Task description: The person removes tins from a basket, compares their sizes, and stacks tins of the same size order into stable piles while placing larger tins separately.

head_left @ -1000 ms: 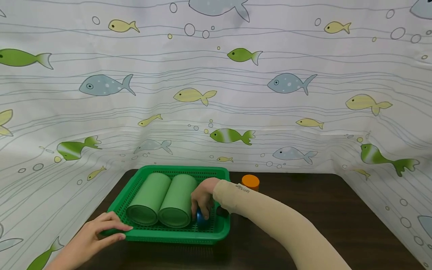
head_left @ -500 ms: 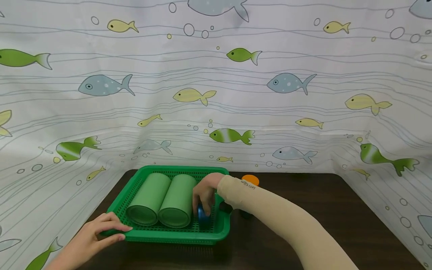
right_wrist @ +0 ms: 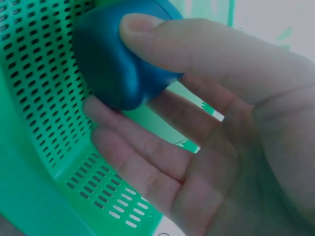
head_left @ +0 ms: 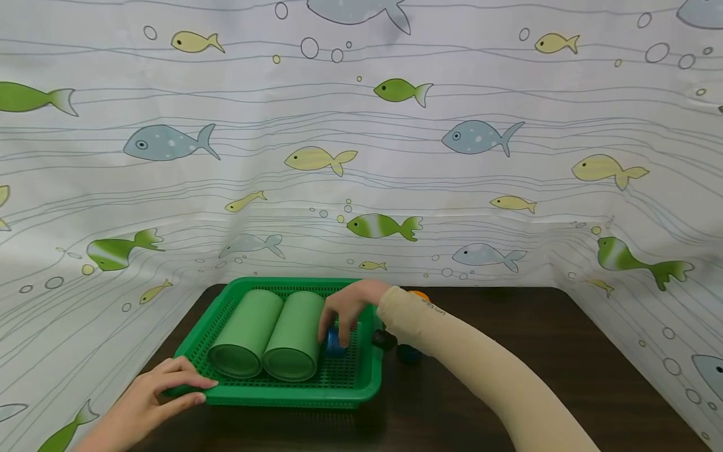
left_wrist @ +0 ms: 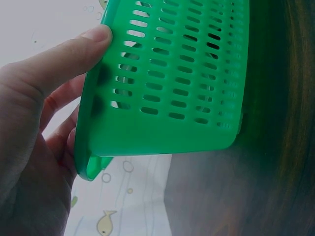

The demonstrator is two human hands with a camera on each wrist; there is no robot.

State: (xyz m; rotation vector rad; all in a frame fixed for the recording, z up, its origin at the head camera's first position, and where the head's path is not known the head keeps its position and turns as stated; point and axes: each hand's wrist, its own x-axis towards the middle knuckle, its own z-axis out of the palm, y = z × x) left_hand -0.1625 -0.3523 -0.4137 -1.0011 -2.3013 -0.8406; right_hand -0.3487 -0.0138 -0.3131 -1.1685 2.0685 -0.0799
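Observation:
My left hand (head_left: pixel 164 392) grips the near left corner of a green plastic basket (head_left: pixel 282 395); in the left wrist view its thumb (left_wrist: pixel 74 59) lies on the outer side of the rim and the other fingers pass behind it. Inside the basket, two pale green cylindrical cans (head_left: pixel 246 333) lie side by side. Right of them, my right hand (head_left: pixel 347 307) reaches in from above, holding a small blue rounded container (head_left: pixel 335 344). The right wrist view has the thumb on one side of that container (right_wrist: pixel 118 59) and fingers on the other; part of it is out of frame.
Behind the right sleeve (head_left: pixel 452 339), an orange lid (head_left: pixel 419 295) peeks out on the dark table (head_left: pixel 542 364). A dark blue round thing (head_left: pixel 409 354) shows below the sleeve, right of the basket. Fish-patterned sheeting (head_left: pixel 361 163) surrounds the table.
My right hand has risen slightly and moved away from me, carrying the blue container off the basket's near end. The sleeve now covers more of the orange lid. My left hand keeps its grip.

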